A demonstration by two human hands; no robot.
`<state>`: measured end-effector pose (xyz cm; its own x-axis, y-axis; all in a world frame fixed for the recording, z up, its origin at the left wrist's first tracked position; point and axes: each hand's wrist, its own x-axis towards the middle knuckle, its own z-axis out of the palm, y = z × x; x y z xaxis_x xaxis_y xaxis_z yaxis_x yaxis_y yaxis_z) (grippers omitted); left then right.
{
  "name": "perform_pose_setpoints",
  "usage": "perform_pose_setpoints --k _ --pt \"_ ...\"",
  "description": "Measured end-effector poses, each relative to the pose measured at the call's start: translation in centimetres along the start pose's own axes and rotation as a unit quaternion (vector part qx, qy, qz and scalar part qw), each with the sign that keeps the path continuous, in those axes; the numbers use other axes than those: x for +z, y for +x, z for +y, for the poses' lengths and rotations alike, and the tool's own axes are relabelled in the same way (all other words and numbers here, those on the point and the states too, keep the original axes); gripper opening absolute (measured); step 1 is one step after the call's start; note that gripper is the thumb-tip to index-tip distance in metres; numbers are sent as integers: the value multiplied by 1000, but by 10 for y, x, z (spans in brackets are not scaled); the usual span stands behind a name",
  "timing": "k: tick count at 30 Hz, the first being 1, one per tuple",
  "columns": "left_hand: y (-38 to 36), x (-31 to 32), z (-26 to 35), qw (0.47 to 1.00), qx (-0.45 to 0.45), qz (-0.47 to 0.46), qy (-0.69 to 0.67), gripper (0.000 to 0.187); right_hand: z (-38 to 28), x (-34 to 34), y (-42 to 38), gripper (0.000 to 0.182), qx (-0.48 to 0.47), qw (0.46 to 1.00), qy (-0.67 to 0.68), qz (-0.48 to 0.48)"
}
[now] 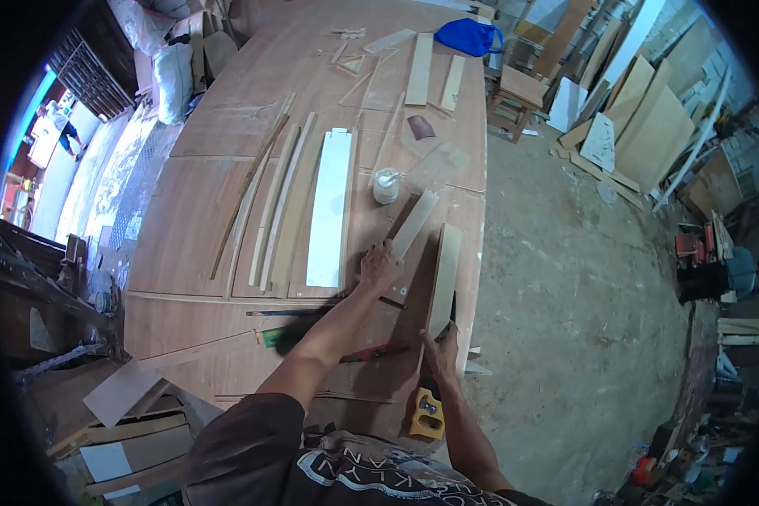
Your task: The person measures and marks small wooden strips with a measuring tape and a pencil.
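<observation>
My left hand (382,268) is closed round the lower end of a short pale wooden piece (415,224), which slants up and away over the table. My right hand (441,347) grips the near end of a longer wooden board (445,274) along the table's right edge. Just below that hand lies a saw with a yellow handle (427,415). An open jar of white paste (386,185) stands beyond my left hand. To its left lies a white board (329,211). A red-handled tool (371,353) lies between my forearms.
Several wooden strips (266,211) lie on the left of the table (177,228). A blue bag (465,37) is at the far end, near a wooden stool (519,91). Boards (649,126) lean at the back right. A person (63,126) is far off at the left.
</observation>
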<state>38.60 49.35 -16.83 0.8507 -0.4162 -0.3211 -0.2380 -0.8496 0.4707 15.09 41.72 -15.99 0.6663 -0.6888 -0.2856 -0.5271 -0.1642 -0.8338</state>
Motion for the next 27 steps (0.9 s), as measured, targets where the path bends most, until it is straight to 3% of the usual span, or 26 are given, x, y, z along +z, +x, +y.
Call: perform_pose_setpoints --k 2,4,8,11,13,14,18,21,26,27 --pt "-15 0 -11 1000 6 1 13 63 0 9 9 68 -4 1000 -17 -5" --pt "-25 2 -23 999 15 10 34 64 2 17 14 78 -24 991 -129 -3" --pt "-42 -1 -37 999 45 15 26 66 -5 29 13 81 -27 986 -165 15" --pt "-46 -12 -46 999 42 28 5 50 -9 33 11 83 -19 982 -185 33" --pt "-49 -28 -61 993 28 102 -51 32 -7 32 10 81 -25 978 -203 27" --pt "-48 -34 -71 993 26 101 -51 32 -7 31 9 81 -25 978 -205 25" --pt "-49 -77 -125 951 -44 293 -93 14 -4 28 7 75 -41 963 -266 22" --pt "-52 -109 -162 918 -85 387 -6 14 -16 27 -1 79 -43 967 -251 18" --pt "-44 -114 -221 906 -142 393 71 26 -12 34 -6 83 -75 969 -235 27" --pt "-35 -109 -239 931 -161 328 -1 28 -13 36 -7 83 -73 968 -239 33"
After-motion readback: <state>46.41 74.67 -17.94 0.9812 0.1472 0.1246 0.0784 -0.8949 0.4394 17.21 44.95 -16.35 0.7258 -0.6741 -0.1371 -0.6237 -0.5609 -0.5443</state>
